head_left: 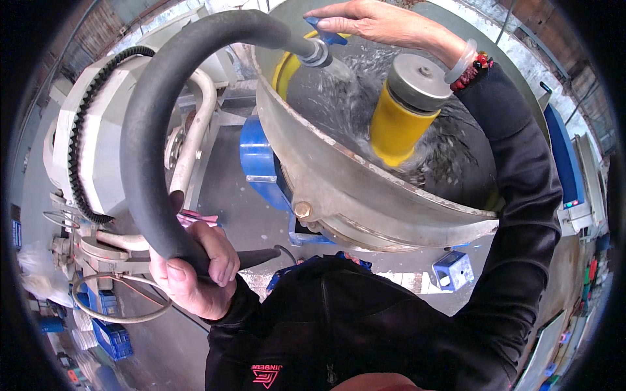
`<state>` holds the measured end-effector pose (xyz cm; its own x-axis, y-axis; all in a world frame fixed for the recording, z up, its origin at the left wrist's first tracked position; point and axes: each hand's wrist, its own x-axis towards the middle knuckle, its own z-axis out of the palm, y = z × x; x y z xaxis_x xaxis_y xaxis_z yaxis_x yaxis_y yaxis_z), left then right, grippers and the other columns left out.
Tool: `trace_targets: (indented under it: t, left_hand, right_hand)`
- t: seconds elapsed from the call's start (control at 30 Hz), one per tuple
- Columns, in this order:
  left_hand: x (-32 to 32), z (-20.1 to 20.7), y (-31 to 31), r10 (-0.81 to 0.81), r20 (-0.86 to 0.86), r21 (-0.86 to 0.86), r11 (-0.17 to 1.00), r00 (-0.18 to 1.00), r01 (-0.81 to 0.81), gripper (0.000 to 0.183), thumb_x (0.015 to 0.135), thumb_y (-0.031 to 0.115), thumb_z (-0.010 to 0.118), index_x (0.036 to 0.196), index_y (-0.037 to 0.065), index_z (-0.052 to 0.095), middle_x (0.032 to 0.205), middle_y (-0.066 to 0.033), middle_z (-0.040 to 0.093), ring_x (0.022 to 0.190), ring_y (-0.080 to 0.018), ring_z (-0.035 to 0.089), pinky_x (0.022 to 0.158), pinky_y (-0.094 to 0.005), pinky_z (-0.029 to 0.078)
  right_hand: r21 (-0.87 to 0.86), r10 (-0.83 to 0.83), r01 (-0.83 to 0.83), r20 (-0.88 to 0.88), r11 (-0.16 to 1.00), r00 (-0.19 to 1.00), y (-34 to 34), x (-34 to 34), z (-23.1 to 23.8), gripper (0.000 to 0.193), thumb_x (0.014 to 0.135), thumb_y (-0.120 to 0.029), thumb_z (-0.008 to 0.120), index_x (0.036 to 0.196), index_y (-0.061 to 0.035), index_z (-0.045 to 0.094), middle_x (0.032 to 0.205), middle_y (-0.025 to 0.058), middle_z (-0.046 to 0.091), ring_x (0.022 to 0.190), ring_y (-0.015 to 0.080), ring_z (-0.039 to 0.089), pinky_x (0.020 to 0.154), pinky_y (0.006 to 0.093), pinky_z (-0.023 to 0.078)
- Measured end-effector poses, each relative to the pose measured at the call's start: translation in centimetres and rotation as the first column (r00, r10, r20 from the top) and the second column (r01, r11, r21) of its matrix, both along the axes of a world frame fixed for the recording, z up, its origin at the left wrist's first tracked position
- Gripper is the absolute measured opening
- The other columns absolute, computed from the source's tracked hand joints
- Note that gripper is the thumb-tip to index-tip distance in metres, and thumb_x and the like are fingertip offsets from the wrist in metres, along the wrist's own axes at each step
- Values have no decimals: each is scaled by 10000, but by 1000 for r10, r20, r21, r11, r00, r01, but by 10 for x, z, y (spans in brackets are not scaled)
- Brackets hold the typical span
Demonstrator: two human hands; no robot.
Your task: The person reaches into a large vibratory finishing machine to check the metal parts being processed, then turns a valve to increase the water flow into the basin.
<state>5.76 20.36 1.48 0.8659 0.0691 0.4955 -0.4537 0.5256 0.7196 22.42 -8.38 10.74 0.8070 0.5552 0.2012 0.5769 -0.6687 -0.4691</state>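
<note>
A thick black hose (145,130) arches up from my left hand (199,270), whose fingers are wrapped round it. Its far end has a metal fitting (318,53) with a blue valve handle (332,37). My right hand (385,27) reaches over the large round bowl (352,173) and has its thumb and fingers at that handle; part of the grip is hidden. Water (339,70) pours from the fitting into the bowl. Inside the bowl stands a yellow column (398,127) with a grey metal cap (420,75), and the water around it is stirred up.
To the left is a white machine (107,130) with a toothed black belt (78,140) and bent pipes (203,124). A blue motor housing (257,150) sits beside the bowl. Blue crates (112,337) and a blue-and-white box (453,270) stand on the floor.
</note>
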Motion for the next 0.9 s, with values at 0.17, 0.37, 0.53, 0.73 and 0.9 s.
trace_targets:
  t: [0.17, 0.37, 0.53, 0.73, 0.9]
  left_hand:
    - [-8, -19, 3, -37, 68, 5, 999, 997, 37, 597, 821, 332, 593, 1210, -47, 345, 476, -40, 403, 365, -83, 374, 306, -187, 300]
    - [-14, -34, 17, -17, 74, 79, 997, 997, 11, 674, 861, 390, 513, 1321, 3, 207, 512, -2, 372, 371, -68, 338, 312, -184, 294]
    - [-15, -22, 12, 58, 55, 150, 987, 997, -65, 695, 888, 411, 453, 1359, 19, 126, 527, -6, 376, 353, -48, 323, 311, -169, 303]
    - [-17, -17, 16, 63, 49, 196, 978, 997, -72, 698, 892, 414, 442, 1355, 8, 113, 534, -19, 375, 361, -52, 327, 306, -171, 298]
    - [-18, -24, 7, 79, 100, 189, 977, 992, -97, 667, 889, 409, 437, 1342, 3, 162, 494, 13, 331, 335, -41, 273, 287, -169, 252]
  right_hand:
    - [48, 67, -65, -46, 997, 997, -4, 3, -9, 376, 890, -296, 487, 1114, 0, 550, 959, 106, 634, 870, 147, 553, 794, 287, 436]
    - [-134, 141, -159, -136, 978, 981, -21, -16, 6, 471, 873, -381, 471, 1153, -4, 515, 959, 142, 622, 865, 224, 567, 781, 317, 446]
    - [-243, 34, -36, -9, 969, 999, -48, -5, 2, 654, 856, -462, 454, 1284, 22, 360, 1284, 203, 421, 1201, 288, 394, 997, 345, 310]
    - [-152, -91, 106, 102, 983, 991, -67, -21, 44, 664, 852, -453, 490, 1264, 54, 373, 1272, 238, 414, 1184, 321, 397, 999, 362, 312]
    - [-107, 181, -200, -165, 974, 970, -51, -25, 48, 625, 842, -396, 541, 1243, 62, 398, 1212, 225, 482, 1113, 280, 478, 940, 336, 383]
